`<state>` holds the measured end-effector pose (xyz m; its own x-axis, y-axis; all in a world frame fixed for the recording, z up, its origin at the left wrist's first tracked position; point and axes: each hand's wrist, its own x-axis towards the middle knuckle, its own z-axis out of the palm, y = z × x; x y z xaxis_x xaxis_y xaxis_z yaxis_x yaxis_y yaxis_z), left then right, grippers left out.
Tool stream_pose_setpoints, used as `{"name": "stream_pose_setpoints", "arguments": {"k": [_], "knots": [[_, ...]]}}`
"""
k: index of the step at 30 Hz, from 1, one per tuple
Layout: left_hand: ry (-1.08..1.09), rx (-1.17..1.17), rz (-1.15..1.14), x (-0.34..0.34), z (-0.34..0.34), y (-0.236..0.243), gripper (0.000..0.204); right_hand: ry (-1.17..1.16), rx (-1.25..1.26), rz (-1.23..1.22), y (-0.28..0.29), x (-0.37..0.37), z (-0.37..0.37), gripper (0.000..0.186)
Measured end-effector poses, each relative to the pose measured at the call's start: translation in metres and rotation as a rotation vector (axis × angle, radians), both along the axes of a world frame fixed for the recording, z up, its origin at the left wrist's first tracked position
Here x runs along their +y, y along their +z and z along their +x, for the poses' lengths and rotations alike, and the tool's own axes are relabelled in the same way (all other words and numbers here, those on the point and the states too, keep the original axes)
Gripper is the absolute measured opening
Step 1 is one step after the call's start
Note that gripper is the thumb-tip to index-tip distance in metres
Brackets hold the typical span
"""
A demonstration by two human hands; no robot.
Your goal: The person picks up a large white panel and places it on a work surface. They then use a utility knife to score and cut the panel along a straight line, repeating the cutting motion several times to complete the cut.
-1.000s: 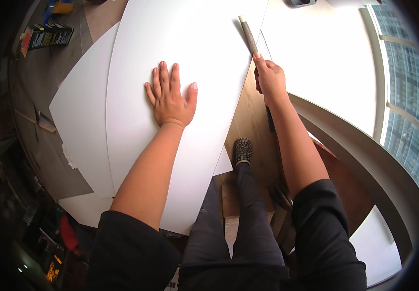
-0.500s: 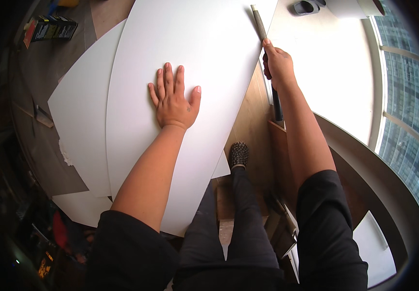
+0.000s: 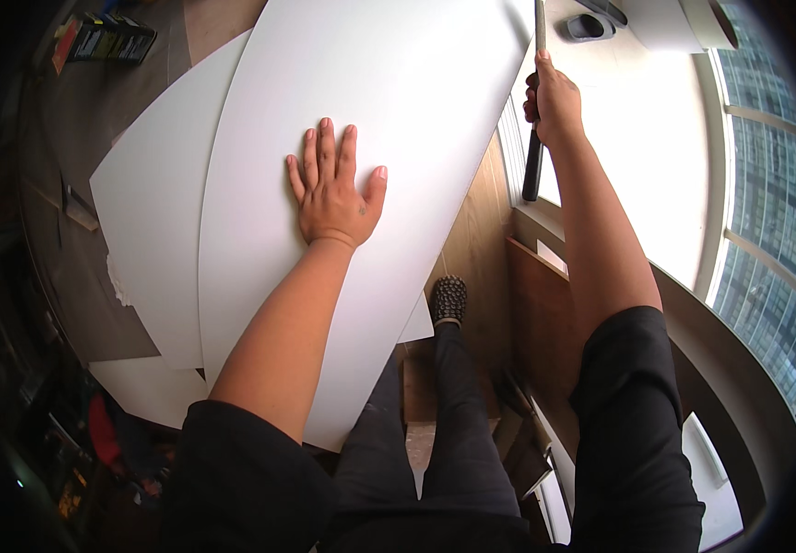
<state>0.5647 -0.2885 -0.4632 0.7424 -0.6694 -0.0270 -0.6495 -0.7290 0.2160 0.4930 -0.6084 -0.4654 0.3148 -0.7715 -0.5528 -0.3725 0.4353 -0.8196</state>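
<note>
My left hand lies flat on a large white laminate sheet, its fingers spread and pointing away from me. My right hand is wrapped round the black handle of a long, narrow file. The grey blade of this file rises from the top of my fist, just beside the sheet's right edge. Its far tip is cut off by the top of the picture. Under the large sheet on the left, another white sheet sticks out.
A dark box stands on the brown work surface at upper left. Slippers lie on the pale ledge by the window. A brown board leans below my right forearm. My shoe shows on the wooden floor.
My right hand has moved up and to the right with the file, which has turned nearly upright and left the sheet's edge. My left hand stays on the sheet.
</note>
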Motion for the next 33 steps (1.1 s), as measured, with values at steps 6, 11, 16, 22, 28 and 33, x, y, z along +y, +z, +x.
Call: {"name": "stream_pose_setpoints", "arguments": {"k": [6,11,16,22,28,33], "knots": [[0.005,0.009,-0.004,-0.001,0.001,0.001,0.067,0.126,0.145,-0.042,-0.017,0.007,-0.008,0.050],[0.002,0.010,0.002,-0.001,0.000,0.001,0.067,0.010,0.123,-0.030,-0.025,0.021,-0.017,0.053],[0.010,0.005,0.035,0.000,0.002,0.002,0.067,-0.099,0.007,0.061,-0.020,0.088,-0.040,0.049],[0.006,0.007,0.052,-0.002,0.002,0.003,0.068,-0.178,0.002,0.151,-0.009,0.152,-0.067,0.049],[0.002,0.014,0.050,-0.003,0.002,0.003,0.068,-0.202,0.004,0.154,-0.007,0.147,-0.063,0.046],[-0.002,0.016,0.052,-0.004,0.003,0.001,0.068,-0.280,-0.057,0.132,-0.021,0.064,-0.013,0.039]]}}
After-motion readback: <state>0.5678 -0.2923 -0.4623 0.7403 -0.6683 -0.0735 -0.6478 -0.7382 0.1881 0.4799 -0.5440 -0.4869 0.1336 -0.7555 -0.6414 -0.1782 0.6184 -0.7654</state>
